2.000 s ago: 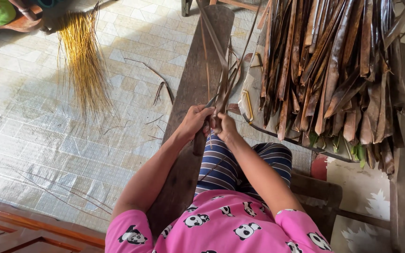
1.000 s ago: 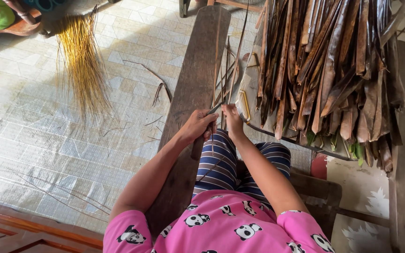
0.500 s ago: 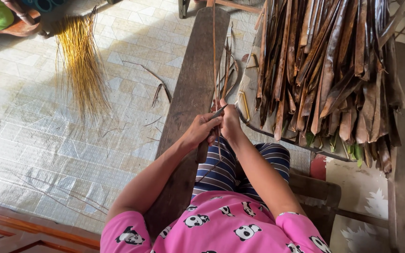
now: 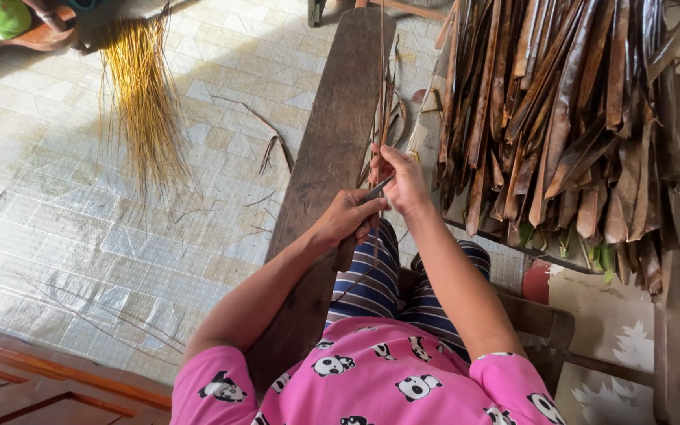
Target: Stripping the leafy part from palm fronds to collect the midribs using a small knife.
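- Pale tiled floor point(image 4: 80, 220) fills the left half of the head view, with a fan of yellow fibres point(image 4: 139, 102) at upper left and stray dark scraps near the middle.
- Up the centre runs a dark wooden plank point(image 4: 332, 134), from the lap to the top edge; a heap of long brown dried leaves point(image 4: 568, 118) covers the upper right, lying on a board just beside the hands.
- At mid-frame the left hand point(image 4: 345, 218) is clenched around a knife point(image 4: 371, 191), whose short blade pokes out toward the right hand.
- Just right of it, the right hand point(image 4: 403, 179) pinches a thin leaf rib point(image 4: 382, 86) that rises straight to the top edge; the blade appears to touch the rib between the two hands.
- Judged risk: the blade points at the right fingers, which sit almost against it, so a slip along the smooth rib could nick them.
- The rib looks slender and brittle; too steep an edge or too hard a pull could snap it or cut it through.
- Below the hands lies a striped trouser leg point(image 4: 371, 283), so a blade skidding toward the bottom of the frame would meet the thigh.
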